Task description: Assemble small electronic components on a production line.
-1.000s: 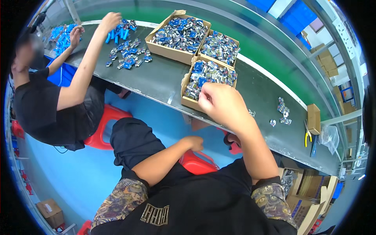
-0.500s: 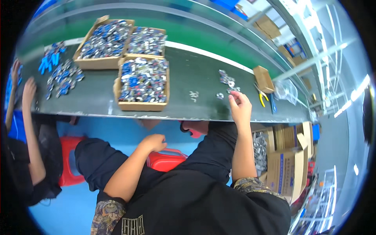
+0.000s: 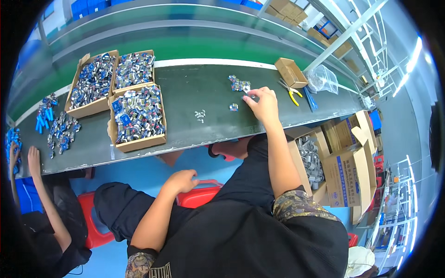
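On the dark green worktop, my right hand (image 3: 263,105) pinches thumb and fingers together over a small silvery part (image 3: 251,96), mostly covered by the fingertips. Just beyond it lies a loose cluster of small metal-and-blue parts (image 3: 239,85). One more such part (image 3: 233,107) sits apart, left of my fingertips. Farther left is a scatter of tiny pale pieces (image 3: 200,116). My left hand (image 3: 182,181) hangs above my lap, below the table edge, with its fingers curled; what they hold, if anything, is hidden.
Three cardboard boxes of small parts (image 3: 138,147) stand left. Yellow-handled pliers (image 3: 294,96), an open carton (image 3: 291,74), a plastic bag (image 3: 321,79) and blue strips (image 3: 310,100) lie right. A co-worker's hand (image 3: 34,162) is far left, near loose parts. Cartons (image 3: 340,180) stand at my right.
The view has shifted, so the table sits differently in it. My right hand stays by the small parts, its thumb and fingers now closer together. My left hand remains over my lap.
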Available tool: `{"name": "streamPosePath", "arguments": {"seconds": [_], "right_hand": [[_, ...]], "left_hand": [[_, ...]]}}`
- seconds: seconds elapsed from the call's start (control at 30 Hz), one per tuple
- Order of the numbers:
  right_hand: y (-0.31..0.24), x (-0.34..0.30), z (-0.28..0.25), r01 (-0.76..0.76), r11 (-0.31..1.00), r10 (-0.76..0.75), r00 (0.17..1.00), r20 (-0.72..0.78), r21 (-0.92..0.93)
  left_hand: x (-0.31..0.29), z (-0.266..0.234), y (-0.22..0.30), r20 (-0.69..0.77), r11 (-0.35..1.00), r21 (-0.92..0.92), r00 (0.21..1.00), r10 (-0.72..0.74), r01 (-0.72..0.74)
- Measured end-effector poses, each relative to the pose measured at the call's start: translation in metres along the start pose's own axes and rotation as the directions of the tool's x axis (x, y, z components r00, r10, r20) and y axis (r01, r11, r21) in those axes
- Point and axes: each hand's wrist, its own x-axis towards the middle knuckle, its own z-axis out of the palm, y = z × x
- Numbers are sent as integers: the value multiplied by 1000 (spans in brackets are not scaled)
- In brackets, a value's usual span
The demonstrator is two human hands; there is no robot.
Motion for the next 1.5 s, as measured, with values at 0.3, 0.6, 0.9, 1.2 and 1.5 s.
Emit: {"name": "streamPosePath", "arguments": {"seconds": [0.3, 0.6, 0.9, 1.2, 1.5], "right_hand": [[-23, -15, 11, 144, 968, -165, 982, 88, 207], [-34, -40, -2, 127, 951, -159, 983, 94, 283], [-97, -45, -32, -27, 643, -331, 892, 309, 765], [-95, -25, 10, -51, 825, -141, 946, 292, 562], [-83, 3, 30, 250, 769, -467, 848, 251, 588]], "left_hand": [[9, -73, 124, 26, 785, -443, 869, 495, -433], [17, -86, 113, -294, 390, -858, 942, 164, -335], [8, -93, 119, -559, 179, -824, 823, -105, -537], [-11, -115, 113, -594, 56, -796, 761, -262, -602], [-28, -99, 115, -515, -65, -849, 848, -126, -525]]}}
